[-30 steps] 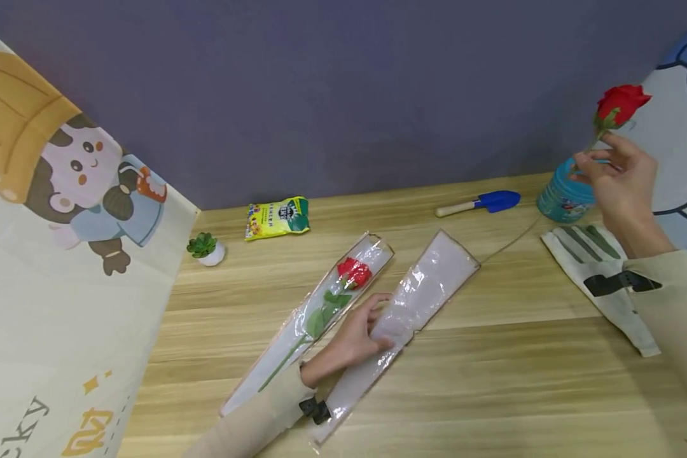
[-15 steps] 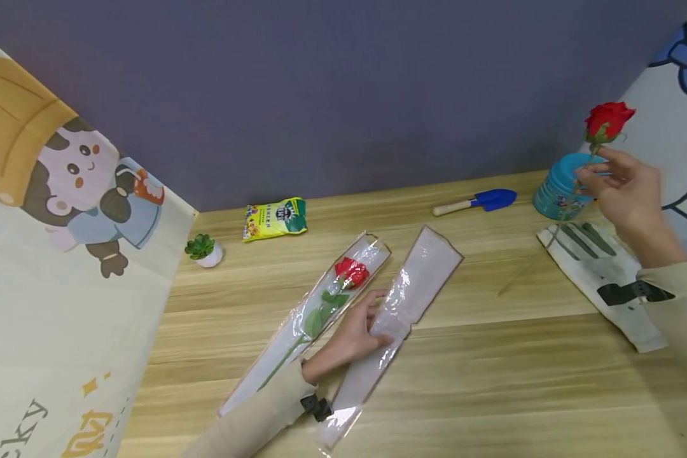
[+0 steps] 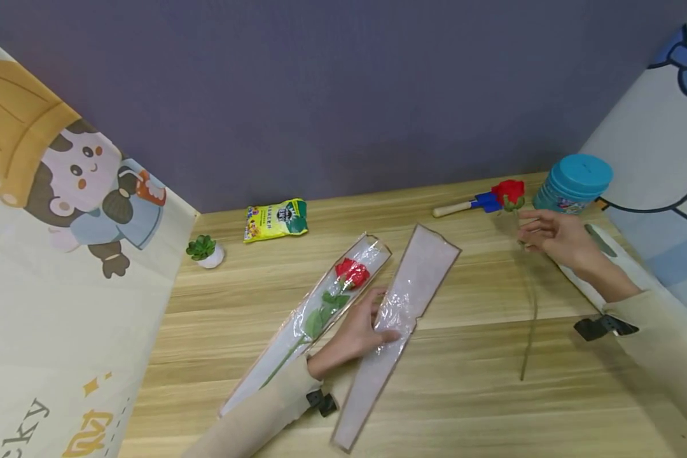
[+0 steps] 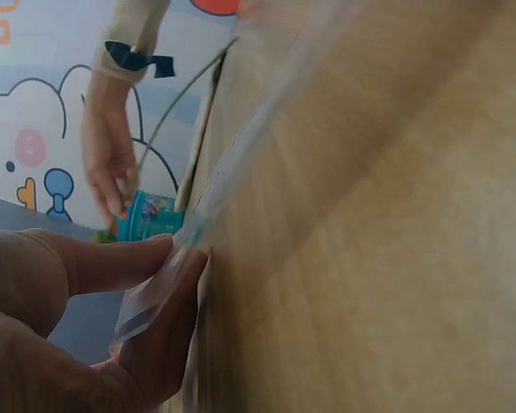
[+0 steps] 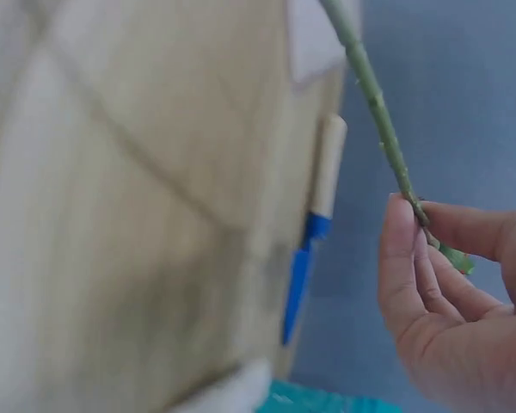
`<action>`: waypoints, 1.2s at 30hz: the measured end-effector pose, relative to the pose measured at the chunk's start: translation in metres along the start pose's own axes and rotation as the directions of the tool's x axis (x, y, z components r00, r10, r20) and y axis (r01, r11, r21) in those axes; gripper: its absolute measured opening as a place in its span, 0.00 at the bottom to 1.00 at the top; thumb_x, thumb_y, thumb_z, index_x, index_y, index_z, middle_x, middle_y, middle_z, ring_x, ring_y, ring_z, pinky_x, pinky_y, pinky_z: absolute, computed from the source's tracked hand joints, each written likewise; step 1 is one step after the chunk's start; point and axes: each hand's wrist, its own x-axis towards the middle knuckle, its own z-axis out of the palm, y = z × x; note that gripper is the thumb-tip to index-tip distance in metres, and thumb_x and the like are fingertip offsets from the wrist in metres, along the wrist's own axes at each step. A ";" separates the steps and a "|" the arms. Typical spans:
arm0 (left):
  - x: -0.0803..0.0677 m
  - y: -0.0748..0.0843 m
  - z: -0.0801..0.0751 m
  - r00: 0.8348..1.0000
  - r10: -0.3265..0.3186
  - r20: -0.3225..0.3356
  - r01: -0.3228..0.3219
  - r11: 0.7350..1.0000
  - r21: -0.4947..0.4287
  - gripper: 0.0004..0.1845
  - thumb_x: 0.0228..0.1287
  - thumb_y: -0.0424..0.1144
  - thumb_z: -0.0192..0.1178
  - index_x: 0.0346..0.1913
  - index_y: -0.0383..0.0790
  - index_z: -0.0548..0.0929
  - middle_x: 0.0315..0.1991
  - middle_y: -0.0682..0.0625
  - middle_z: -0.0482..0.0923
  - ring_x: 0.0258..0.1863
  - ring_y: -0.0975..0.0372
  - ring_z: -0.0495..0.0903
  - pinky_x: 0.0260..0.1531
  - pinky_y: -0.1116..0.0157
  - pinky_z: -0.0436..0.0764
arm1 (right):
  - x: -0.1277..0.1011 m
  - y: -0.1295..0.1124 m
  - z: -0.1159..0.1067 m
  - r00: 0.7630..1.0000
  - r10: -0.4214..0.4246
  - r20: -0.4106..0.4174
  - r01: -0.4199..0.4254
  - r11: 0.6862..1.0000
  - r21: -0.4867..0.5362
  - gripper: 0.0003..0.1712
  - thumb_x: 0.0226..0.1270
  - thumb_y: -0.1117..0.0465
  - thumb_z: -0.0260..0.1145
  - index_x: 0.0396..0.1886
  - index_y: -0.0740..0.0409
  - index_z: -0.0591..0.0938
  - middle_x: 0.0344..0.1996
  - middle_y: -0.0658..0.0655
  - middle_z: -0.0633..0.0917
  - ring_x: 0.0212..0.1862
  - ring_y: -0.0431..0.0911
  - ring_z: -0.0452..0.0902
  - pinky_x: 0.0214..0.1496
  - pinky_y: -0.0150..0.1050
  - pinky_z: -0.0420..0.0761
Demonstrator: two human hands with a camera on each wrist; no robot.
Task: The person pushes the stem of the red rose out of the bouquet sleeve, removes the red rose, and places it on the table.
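My right hand (image 3: 561, 243) pinches a red rose (image 3: 508, 192) by its stem just below the bloom. The long stem hangs down toward the front of the table, and in the right wrist view the green stem (image 5: 377, 107) runs between thumb and fingertips. With my left hand (image 3: 357, 329) I pinch a flat clear plastic flower sleeve (image 3: 418, 267) with a pale lining, thumb on top and fingers beneath its edge. In the left wrist view the sleeve (image 4: 155, 288) is tilted up from the wood. To its left lies a second sleeve holding another red rose (image 3: 352, 272).
A trowel (image 3: 455, 208) with a blue blade lies behind the held rose. Beside it stands a turquoise tub (image 3: 581, 178). A pair of pale gloves (image 3: 584, 286) is partly under my right arm. A yellow-green packet (image 3: 276, 220) and a small potted succulent (image 3: 206, 250) sit at the back left.
My right hand has brought the rose left and down from beside the tub, its stem swinging from slanted to nearly upright. The sleeve in my left hand has turned slightly, its lower end shifting right.
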 end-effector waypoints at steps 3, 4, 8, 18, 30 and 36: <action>0.000 0.000 -0.001 1.000 0.012 -0.007 -0.012 1.000 0.020 0.49 0.53 0.34 0.79 0.77 0.43 0.64 0.68 0.35 0.79 0.66 0.44 0.81 0.65 0.48 0.83 | 0.000 0.006 0.015 0.998 0.022 0.060 -0.024 0.999 0.028 0.33 0.78 0.62 0.64 0.74 0.73 0.66 0.40 0.35 0.83 0.39 0.27 0.84 0.41 0.33 0.90; -0.001 0.000 -0.001 1.000 0.012 -0.009 -0.011 1.000 0.023 0.49 0.53 0.34 0.79 0.77 0.43 0.65 0.68 0.35 0.78 0.67 0.44 0.80 0.66 0.47 0.82 | 0.001 0.008 0.019 0.996 0.033 0.079 -0.036 0.999 0.032 0.33 0.78 0.61 0.64 0.74 0.73 0.66 0.43 0.41 0.85 0.40 0.28 0.84 0.41 0.33 0.90; -0.003 -0.001 -0.001 1.000 0.009 -0.020 -0.008 0.999 0.038 0.49 0.53 0.37 0.80 0.76 0.42 0.65 0.70 0.35 0.76 0.68 0.44 0.79 0.69 0.45 0.79 | 0.003 0.015 0.035 0.989 0.062 0.131 -0.070 0.996 0.058 0.31 0.78 0.63 0.63 0.73 0.74 0.67 0.49 0.60 0.87 0.40 0.28 0.84 0.41 0.33 0.90; -0.009 -0.004 -0.004 0.999 -0.004 -0.036 0.006 0.998 0.061 0.44 0.54 0.39 0.79 0.74 0.44 0.68 0.65 0.38 0.82 0.57 0.48 0.86 0.51 0.61 0.89 | 0.007 0.021 0.061 0.981 0.096 0.166 -0.112 0.990 0.088 0.31 0.76 0.64 0.65 0.71 0.75 0.69 0.53 0.70 0.85 0.38 0.29 0.84 0.40 0.33 0.90; -0.016 0.001 -0.008 0.997 -0.035 -0.074 0.048 0.982 0.183 0.46 0.51 0.44 0.81 0.73 0.44 0.69 0.42 0.44 0.87 0.30 0.64 0.77 0.30 0.69 0.80 | 0.005 0.013 0.070 0.985 0.076 0.152 -0.091 0.991 0.099 0.27 0.76 0.66 0.64 0.68 0.75 0.72 0.55 0.77 0.83 0.38 0.28 0.84 0.41 0.34 0.91; -0.020 0.002 -0.012 0.997 -0.035 -0.069 0.049 0.973 0.224 0.46 0.53 0.47 0.80 0.74 0.45 0.69 0.33 0.50 0.82 0.28 0.64 0.76 0.28 0.69 0.78 | 0.004 0.010 0.068 0.987 0.061 0.149 -0.073 0.994 0.077 0.26 0.77 0.65 0.64 0.67 0.75 0.73 0.53 0.76 0.84 0.37 0.30 0.85 0.40 0.34 0.92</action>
